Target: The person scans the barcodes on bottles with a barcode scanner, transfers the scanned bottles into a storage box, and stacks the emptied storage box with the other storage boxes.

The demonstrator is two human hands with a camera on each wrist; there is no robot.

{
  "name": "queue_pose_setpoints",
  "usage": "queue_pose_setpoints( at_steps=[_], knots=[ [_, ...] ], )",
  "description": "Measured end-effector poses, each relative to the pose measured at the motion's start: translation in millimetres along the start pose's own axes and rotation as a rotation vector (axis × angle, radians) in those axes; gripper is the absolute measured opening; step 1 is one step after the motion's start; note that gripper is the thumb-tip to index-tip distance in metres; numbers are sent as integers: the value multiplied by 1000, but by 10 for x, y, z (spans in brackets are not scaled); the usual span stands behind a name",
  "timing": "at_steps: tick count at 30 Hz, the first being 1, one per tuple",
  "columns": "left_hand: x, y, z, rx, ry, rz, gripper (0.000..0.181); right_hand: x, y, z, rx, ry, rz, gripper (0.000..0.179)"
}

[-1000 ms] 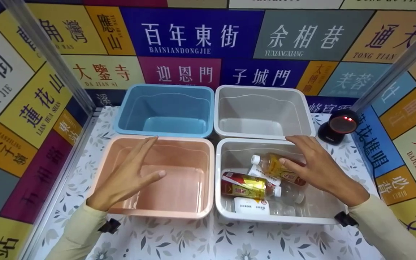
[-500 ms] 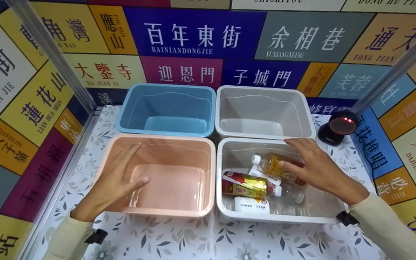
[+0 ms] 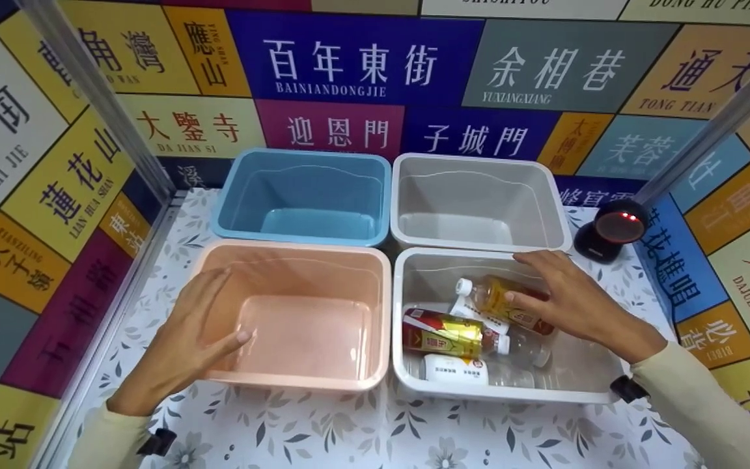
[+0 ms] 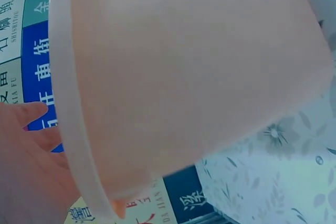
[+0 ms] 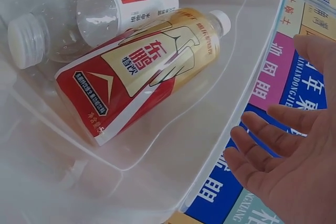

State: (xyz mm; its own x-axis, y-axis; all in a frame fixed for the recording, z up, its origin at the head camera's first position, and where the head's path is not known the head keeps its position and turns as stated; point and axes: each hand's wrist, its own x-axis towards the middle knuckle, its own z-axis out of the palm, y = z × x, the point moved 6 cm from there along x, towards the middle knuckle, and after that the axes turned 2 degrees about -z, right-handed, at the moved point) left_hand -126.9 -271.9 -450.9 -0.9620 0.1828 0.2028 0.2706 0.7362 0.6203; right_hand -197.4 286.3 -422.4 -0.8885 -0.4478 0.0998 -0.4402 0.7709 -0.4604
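Note:
My left hand (image 3: 186,335) hovers over the left side of the pink bin (image 3: 385,326), fingers spread and holding nothing. In the left wrist view that hand (image 4: 34,161) shows beyond the bin's rim. Above the right part of the front white bin (image 3: 399,326), my right hand (image 3: 570,303) hangs with fingers apart and nothing in its grasp. Nearest to it lies an amber drink bottle (image 3: 495,296) with a white cap. Beside that are a red-and-gold labelled bottle (image 3: 443,333) and clear bottles with white labels (image 3: 456,371). The right wrist view shows a red-and-gold bottle (image 5: 147,72) close up.
Behind stand a blue bin (image 3: 303,238) and a grey-white bin (image 3: 479,244), edge to edge with the front ones. A black scanner-like device (image 3: 609,228) with red lights is at the right. Sign-printed walls (image 3: 349,58) enclose the flower-patterned table (image 3: 323,430).
My left hand has drawn back to the left and toward me, from over the pink bin's middle to its left side. The right hand and the bottles have stayed nearly still.

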Motion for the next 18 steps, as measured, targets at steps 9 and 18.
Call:
queue_pose_setpoints(
  at_steps=[9,18],
  knots=[
    [-90,-110,-31,19,12,-16,104,14,76,20,-5,-64,42,76],
    [-205,-282,-27,-19,15,-74,107,38,127,37,-3,-107,69,80]
  ],
)
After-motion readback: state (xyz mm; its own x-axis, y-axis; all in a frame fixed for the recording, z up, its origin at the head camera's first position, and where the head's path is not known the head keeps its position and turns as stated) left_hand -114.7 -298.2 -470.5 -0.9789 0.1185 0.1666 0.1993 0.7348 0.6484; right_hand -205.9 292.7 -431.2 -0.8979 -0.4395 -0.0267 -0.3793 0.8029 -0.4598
